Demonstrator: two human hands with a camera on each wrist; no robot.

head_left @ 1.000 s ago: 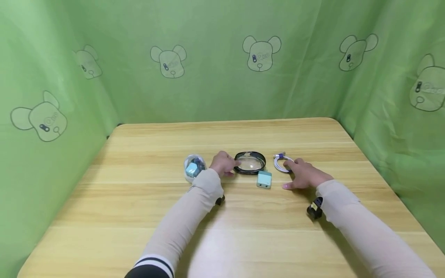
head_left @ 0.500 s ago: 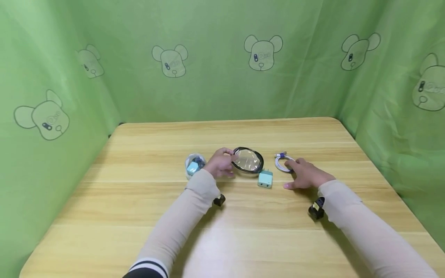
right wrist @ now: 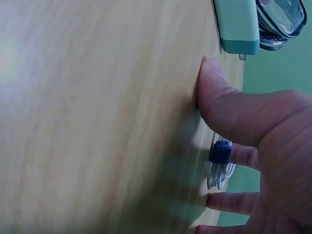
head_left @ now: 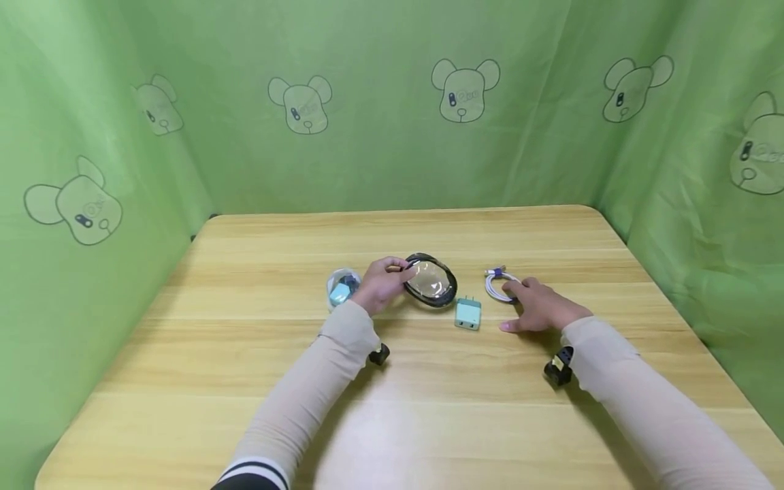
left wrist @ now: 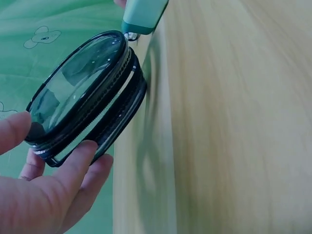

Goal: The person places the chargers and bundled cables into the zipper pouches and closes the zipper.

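Note:
My left hand (head_left: 381, 284) pinches the left edge of a clear oval zip pouch (head_left: 430, 280) with black trim. In the left wrist view the pouch (left wrist: 83, 92) is tilted, thumb on its clear face and fingers under its zipped side. My right hand (head_left: 537, 307) rests at the table, its fingers touching a coiled white cable (head_left: 495, 294). The right wrist view shows a blue strap (right wrist: 221, 152) round that cable, the thumb apart from it on the wood. Between the hands lies a mint-green charger plug (head_left: 468, 316), prongs pointing away.
Left of the left hand sits a clear rounded container (head_left: 333, 280) with a light-blue piece and dark items inside, partly hidden by the hand. Wooden tabletop (head_left: 465, 422) surrounds everything. Green curtains (head_left: 380, 163) enclose the table at the back and both sides.
My left hand has lifted and tilted the pouch, drawing it a little to the left, away from the charger plug. The right hand has stayed by the cable.

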